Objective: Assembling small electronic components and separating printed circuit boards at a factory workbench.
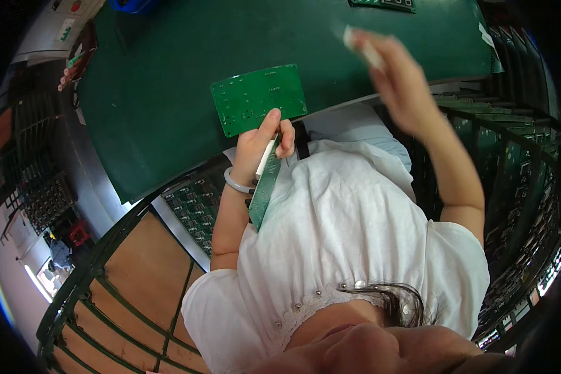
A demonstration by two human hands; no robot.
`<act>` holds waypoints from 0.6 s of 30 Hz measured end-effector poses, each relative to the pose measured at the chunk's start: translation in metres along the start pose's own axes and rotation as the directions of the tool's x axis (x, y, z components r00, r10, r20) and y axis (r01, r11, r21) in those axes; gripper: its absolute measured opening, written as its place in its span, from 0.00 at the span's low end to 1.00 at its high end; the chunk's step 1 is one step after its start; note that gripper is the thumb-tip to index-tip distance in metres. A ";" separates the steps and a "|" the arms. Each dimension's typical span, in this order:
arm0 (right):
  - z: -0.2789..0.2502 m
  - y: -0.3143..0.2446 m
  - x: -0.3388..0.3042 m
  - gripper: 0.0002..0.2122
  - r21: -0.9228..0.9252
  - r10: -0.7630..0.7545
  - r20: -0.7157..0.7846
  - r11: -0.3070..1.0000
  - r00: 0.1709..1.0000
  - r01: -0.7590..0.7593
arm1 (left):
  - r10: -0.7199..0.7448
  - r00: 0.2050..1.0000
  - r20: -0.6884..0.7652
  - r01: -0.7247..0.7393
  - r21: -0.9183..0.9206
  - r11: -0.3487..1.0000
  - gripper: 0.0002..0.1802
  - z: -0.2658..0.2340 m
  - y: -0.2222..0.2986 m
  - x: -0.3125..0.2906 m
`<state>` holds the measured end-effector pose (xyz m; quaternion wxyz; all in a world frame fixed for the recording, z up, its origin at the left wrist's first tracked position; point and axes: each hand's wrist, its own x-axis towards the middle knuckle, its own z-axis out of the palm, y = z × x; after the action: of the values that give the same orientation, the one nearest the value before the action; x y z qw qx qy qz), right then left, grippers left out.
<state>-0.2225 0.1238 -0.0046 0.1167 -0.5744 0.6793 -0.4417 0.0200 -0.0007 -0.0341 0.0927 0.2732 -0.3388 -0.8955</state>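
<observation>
My left hand [262, 142] grips a green circuit board [255, 93] by its near edge, thumb on top. That board is tilted above the green table, with its flat printed side up. A second green circuit board [267, 190] sits in the same hand, hanging edge-on alongside my wrist. It has a white strip and several dark parts. Away to the right, my right hand [397, 78] is raised over the table edge, its fingers closed round a small whitish stick-like object [368, 51]. Motion blurs that object's tip, so its kind is unclear.
The green tabletop [168, 50] spans the far side. On it lie a board with a digit display [383, 5] and a blue container [131, 5]. Racks of circuit boards [517, 156] stand at right. A rail frame [118, 299] and more boards [199, 209] are at left.
</observation>
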 end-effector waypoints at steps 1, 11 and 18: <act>0.013 -0.002 -0.025 0.26 0.083 -0.055 0.095 0.995 0.994 0.047 | 0.015 1.000 -0.003 -0.015 0.031 0.999 0.22 0.001 0.000 0.000; 0.080 -0.025 -0.090 0.28 0.085 0.055 0.075 0.994 0.996 -0.061 | -0.007 0.999 0.049 0.007 -0.007 1.000 0.29 -0.006 0.000 0.002; 0.081 -0.035 -0.092 0.29 0.057 0.141 0.067 0.988 0.988 -0.145 | -0.001 0.999 0.040 0.000 0.027 1.000 0.28 -0.005 -0.001 0.000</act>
<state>-0.1160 0.1684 -0.0583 0.1867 -0.5339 0.7008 -0.4347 0.0230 -0.0032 -0.0379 0.0823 0.2567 -0.3524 -0.8962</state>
